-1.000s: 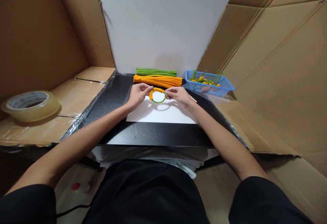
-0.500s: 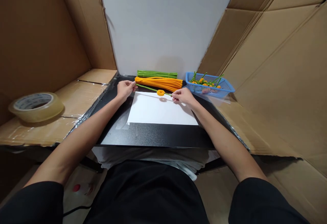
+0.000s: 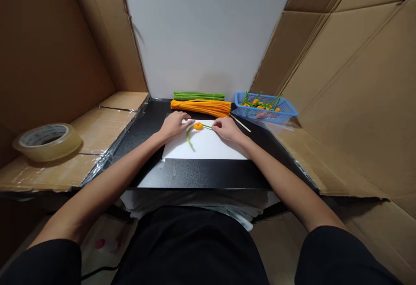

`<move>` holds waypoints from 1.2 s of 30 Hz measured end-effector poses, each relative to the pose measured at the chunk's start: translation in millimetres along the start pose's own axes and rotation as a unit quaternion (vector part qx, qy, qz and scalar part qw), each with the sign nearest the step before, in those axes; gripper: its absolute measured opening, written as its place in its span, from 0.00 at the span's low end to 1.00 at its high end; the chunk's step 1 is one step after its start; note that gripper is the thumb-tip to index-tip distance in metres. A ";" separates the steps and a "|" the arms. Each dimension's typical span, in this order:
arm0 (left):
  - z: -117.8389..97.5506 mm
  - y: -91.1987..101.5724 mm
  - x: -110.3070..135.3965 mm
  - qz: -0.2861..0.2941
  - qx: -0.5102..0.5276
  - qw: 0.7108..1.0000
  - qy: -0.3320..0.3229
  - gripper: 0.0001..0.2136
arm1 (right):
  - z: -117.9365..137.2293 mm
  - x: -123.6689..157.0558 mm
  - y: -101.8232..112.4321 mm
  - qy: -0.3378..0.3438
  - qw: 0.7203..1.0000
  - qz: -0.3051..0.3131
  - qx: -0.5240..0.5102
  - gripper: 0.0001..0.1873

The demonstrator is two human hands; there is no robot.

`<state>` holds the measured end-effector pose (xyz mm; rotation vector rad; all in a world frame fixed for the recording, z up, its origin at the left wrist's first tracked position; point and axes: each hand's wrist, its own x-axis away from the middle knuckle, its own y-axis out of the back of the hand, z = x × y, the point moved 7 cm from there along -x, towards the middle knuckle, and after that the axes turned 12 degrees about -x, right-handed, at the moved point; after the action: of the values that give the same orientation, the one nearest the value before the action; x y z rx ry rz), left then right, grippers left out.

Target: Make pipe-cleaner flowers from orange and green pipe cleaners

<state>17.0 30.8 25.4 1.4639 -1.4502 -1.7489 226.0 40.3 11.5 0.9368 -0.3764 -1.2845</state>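
My left hand lies low on the white sheet of paper, fingers stretched out and ending just left of the orange pipe-cleaner flower head. I can't tell whether it is gripping anything. My right hand is curled narrow, and its fingertips seem pinched on the right end of the green pipe-cleaner stem.

The flower lies on the far part of the sheet, between my hands. The stem doesn't run straight: one length points right from the head, roughly level with the counter's far edge, while another arcs toward me and to the left, ending on the paper. The long axis therefore looks bent, though my fingers hide part of it.

The step in hand looks like shaping the stem on the sheet, with the flower head already attached. It seems to call for a steady hold on the head while I work the green length into the line I want.

Beyond the sheet lie an orange pipe-cleaner bundle and a green pipe-cleaner bundle. A wooden skewer sits near my right hand, and a blue plastic basket holds flowers at far right on the black counter.
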 end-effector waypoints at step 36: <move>0.3 8.1 0.7 -0.059 -0.050 0.986 -0.147 0.13 | 24.4 3.7 7.7 0.163 0.986 0.002 0.038 0.13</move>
<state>14.3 27.4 32.3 1.3056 -1.4142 -2.1536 214.8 27.6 31.0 1.1881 -0.1716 -1.0961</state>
